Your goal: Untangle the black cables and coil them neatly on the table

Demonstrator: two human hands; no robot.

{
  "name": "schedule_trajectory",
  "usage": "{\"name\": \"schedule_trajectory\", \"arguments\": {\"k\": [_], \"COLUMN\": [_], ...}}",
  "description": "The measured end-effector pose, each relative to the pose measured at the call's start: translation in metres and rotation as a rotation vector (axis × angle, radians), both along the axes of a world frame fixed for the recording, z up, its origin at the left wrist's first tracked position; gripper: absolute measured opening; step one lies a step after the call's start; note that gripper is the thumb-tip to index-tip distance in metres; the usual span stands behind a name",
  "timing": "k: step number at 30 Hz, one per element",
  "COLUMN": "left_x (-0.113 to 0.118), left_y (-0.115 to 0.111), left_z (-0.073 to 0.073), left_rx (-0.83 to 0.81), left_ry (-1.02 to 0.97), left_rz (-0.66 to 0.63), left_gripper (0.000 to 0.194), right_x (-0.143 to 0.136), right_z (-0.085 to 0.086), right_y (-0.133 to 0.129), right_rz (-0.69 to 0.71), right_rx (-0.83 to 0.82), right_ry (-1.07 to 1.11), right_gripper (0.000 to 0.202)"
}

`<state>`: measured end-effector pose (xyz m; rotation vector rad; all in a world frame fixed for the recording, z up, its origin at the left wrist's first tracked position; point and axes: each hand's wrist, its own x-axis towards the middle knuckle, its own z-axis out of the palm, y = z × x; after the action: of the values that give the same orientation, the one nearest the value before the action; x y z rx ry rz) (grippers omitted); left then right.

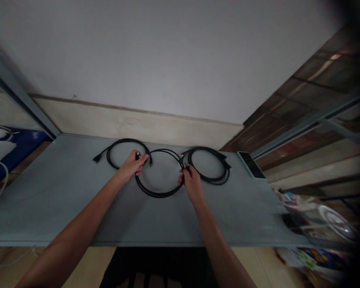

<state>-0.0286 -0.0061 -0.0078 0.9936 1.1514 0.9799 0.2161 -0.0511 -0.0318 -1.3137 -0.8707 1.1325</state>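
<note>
Between my two hands is a coiled black cable (159,195), its loop spread over the middle of the table. My left hand (132,165) is closed on the loop's left side, with a plug end at the fingers. On the right side of the same loop, my right hand (192,180) grips the cable near what looks like a connector. A second coiled black cable (129,140) lies behind my left hand, its plug (96,159) pointing left. Just right of my right hand rests a third black coil (211,179), with plugs at its right edge.
A phone (252,165) in a pale case lies at the grey table's (63,192) back right. The wall (138,120) borders the table's rear edge. Metal posts rise at both sides. Blurred clutter (321,220) sits at the right, and a blue surface (24,140) at the left.
</note>
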Motion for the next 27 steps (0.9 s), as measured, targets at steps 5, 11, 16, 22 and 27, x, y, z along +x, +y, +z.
{"name": "schedule_trajectory", "arguments": {"k": [5,11,16,22,27], "left_x": [-0.02,-0.061,-0.095,-0.146,-0.17], "left_y": [0.003,0.013,0.01,0.02,0.032], "left_z": [0.006,0.041,0.078,0.048,-0.014], "left_rx": [-0.011,0.191,0.628,1.146,1.092], "left_ry": [0.11,0.124,0.585,1.136,1.236], "left_rz": [-0.144,-0.153,-0.142,-0.115,-0.09], "left_gripper": [0.036,0.038,0.021,0.015,0.016], "right_x": [0.008,0.011,-0.004,-0.032,-0.058], "right_z": [0.005,0.035,0.072,0.059,0.017], "right_y": [0.003,0.025,0.059,0.089,0.101], "right_rz": [0.167,0.564,0.525,0.645,0.738], "right_rx": [-0.057,0.102,0.55,1.035,1.056], "right_ry": [0.189,-0.04,-0.664,-1.257,-1.405], "right_gripper": [0.036,0.026,0.028,0.032,0.032]}}
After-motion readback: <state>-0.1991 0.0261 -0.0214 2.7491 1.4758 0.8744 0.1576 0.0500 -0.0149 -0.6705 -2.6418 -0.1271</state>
